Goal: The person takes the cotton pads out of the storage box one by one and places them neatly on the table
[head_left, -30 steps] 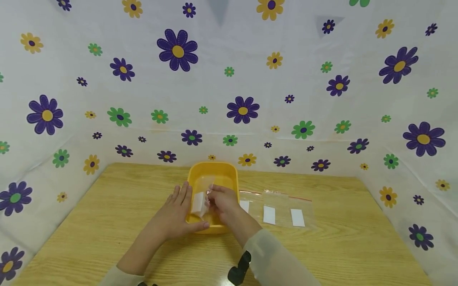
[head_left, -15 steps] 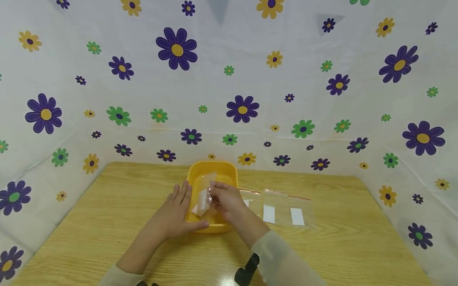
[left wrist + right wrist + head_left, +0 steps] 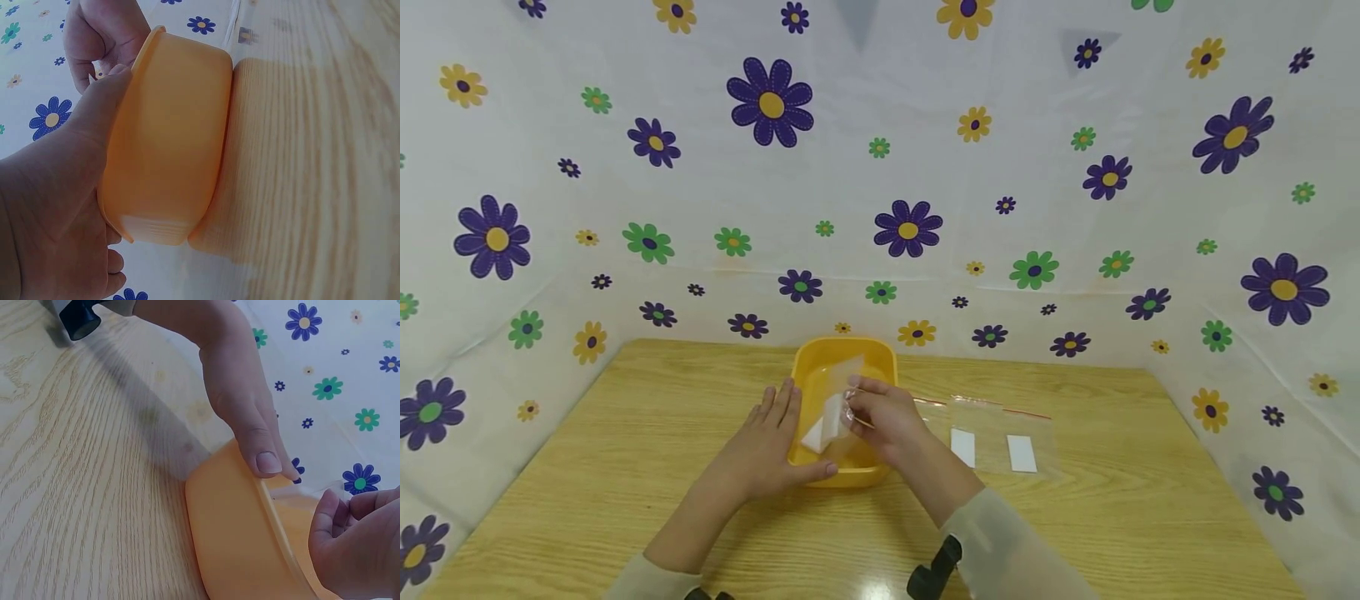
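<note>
Inside the yellow plastic bin (image 3: 850, 479), a clear plastic bag (image 3: 847, 367) with a white piece (image 3: 831, 419) is raised at a tilt. My right hand (image 3: 883, 417) pinches its side between thumb and fingers. Another white piece (image 3: 814, 436) shows low in the bin, just left of the bag. My left hand (image 3: 760, 454) rests along the bin's left rim, fingers extended and thumb over the front rim. In the left wrist view, the bin's outer wall (image 3: 169, 125) stands on the table. From the right wrist view, the right fingertips (image 3: 329, 500) hold thin clear film above the bin.
Right of the bin, several clear zip bags lie flat in a row, including a middle bag's white card (image 3: 962, 448) and a right bag's white card (image 3: 1021, 453). The wooden table (image 3: 1112, 517) ends at a flower-patterned cloth (image 3: 1037, 167) behind and on both sides.
My right hand has drawn up and to the right, lifting and tilting the plastic bag. More of the white piece low in the bin now shows. My left hand stays on the rim.
</note>
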Demonstrator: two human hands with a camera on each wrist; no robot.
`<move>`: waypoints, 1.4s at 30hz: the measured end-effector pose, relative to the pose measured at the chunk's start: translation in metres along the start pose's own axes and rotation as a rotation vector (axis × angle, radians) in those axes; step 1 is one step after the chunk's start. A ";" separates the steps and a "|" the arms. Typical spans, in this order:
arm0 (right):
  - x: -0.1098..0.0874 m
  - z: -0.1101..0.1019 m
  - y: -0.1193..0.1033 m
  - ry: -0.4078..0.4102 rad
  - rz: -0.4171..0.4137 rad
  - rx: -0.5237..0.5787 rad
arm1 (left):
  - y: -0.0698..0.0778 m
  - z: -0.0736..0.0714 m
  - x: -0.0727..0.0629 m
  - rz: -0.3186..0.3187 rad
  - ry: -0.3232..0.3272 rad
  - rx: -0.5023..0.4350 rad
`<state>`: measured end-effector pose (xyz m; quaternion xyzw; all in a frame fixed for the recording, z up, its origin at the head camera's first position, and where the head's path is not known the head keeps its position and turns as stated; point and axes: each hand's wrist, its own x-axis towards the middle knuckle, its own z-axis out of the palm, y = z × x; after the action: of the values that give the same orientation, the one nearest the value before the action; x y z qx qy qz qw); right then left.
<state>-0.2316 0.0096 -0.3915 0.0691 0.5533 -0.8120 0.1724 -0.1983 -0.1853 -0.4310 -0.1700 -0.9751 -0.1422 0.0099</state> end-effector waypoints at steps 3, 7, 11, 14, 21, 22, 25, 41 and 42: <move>-0.001 -0.002 -0.003 0.004 -0.002 -0.006 | 0.000 0.000 0.000 -0.001 0.002 -0.001; -0.004 -0.005 -0.007 0.006 -0.002 -0.019 | 0.001 -0.001 0.001 -0.001 0.002 -0.011; -0.007 -0.007 -0.010 0.000 -0.007 -0.023 | 0.001 -0.002 0.000 -0.002 0.001 -0.016; -0.009 -0.010 -0.012 0.005 -0.006 -0.024 | 0.002 -0.002 0.000 -0.008 -0.006 -0.010; -0.011 -0.018 -0.014 0.026 -0.001 -0.028 | 0.000 0.000 0.001 -0.028 -0.024 -0.005; -0.012 -0.019 -0.015 0.026 0.001 -0.028 | 0.000 0.000 0.001 -0.027 -0.024 -0.008; -0.014 -0.023 -0.017 0.028 0.004 -0.024 | 0.000 0.000 0.001 -0.025 -0.024 -0.007; -0.021 -0.044 -0.022 0.040 -0.012 -0.012 | 0.002 -0.003 -0.001 -0.009 -0.025 -0.021; -0.021 -0.045 -0.023 0.044 -0.011 -0.014 | 0.002 -0.003 0.000 -0.008 -0.024 -0.019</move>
<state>-0.2235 0.0634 -0.3823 0.0827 0.5629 -0.8074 0.1560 -0.1974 -0.1845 -0.4278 -0.1679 -0.9744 -0.1497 -0.0039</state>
